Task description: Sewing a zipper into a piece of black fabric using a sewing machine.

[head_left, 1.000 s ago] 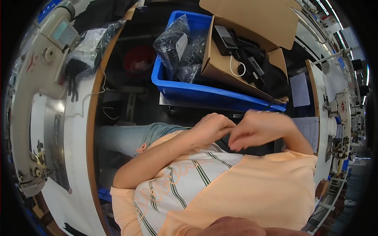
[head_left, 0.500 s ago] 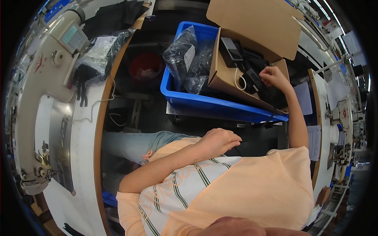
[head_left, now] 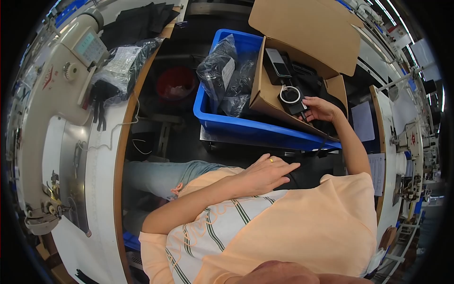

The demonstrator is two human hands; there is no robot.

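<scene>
Inside the open cardboard box (head_left: 278, 106), my right hand (head_left: 319, 109) has its fingers closed at the right edge of a small black box-shaped device (head_left: 287, 99). A white cable (head_left: 290, 89) lies looped over that device. Just behind it rests a phone-like device (head_left: 278, 62) with a grey screen, on a black block. My left hand (head_left: 270, 173) hovers in front of my shirt, palm down, with a ring on one finger. Its fingers are apart, and nothing shows in them. A thin black cord passes near its fingertips.
The cardboard box stands tilted in a blue plastic bin (head_left: 265, 128), beside bagged black items (head_left: 220, 68). A sewing machine (head_left: 35, 118) stands on the white table at left, with another plastic-wrapped bundle (head_left: 120, 66). A red bucket (head_left: 176, 83) sits behind the table edge.
My right hand has opened from a curled fist and moved down-left onto the black device, which has shifted left, its white cable now looped on top. My left hand's fingers have spread and reach farther right.
</scene>
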